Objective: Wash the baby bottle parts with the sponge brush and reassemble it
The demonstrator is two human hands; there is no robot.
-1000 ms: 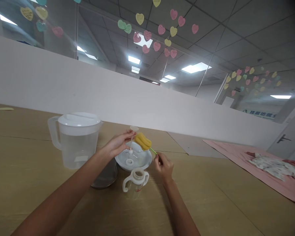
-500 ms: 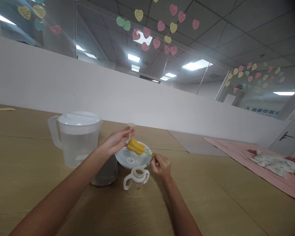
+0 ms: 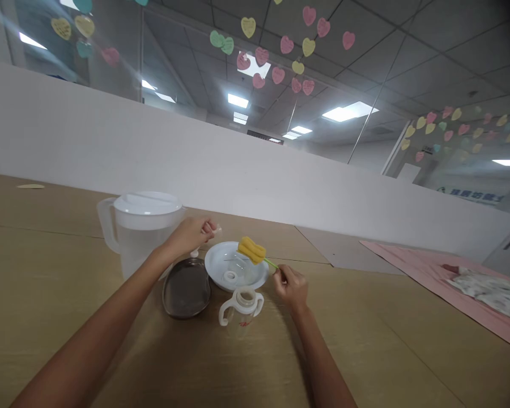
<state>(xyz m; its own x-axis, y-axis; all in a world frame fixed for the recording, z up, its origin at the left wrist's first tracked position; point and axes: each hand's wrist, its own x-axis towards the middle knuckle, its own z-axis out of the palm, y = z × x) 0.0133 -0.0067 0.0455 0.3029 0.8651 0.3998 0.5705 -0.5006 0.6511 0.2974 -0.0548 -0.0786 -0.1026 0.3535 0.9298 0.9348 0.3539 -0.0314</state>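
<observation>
My right hand (image 3: 292, 288) is closed around the thin green handle of a yellow sponge bottle brush (image 3: 251, 250), whose head is above the right part of a white bowl (image 3: 212, 271). A white ring (image 3: 230, 276) and a clear piece lie in the bowl. My left hand (image 3: 195, 232) is closed on a small clear plastic piece (image 3: 218, 230), mostly hidden by the fingers; a small white knob (image 3: 194, 253) shows below the hand. In front of the bowl stands a clear baby bottle (image 3: 243, 311) with two white handles and an open top.
Behind my left forearm stands a lidded clear pitcher (image 3: 147, 226). A dark grey tray-like piece (image 3: 187, 289) lies left of the bottle. On the right, a pink cloth (image 3: 412, 272) carries a patterned garment (image 3: 488, 289). A white wall (image 3: 255, 181) borders the table's back.
My left hand has moved left, off the bowl, and turned, its fingers now curled over the clear piece. The brush has moved slightly right. The view has shifted a little.
</observation>
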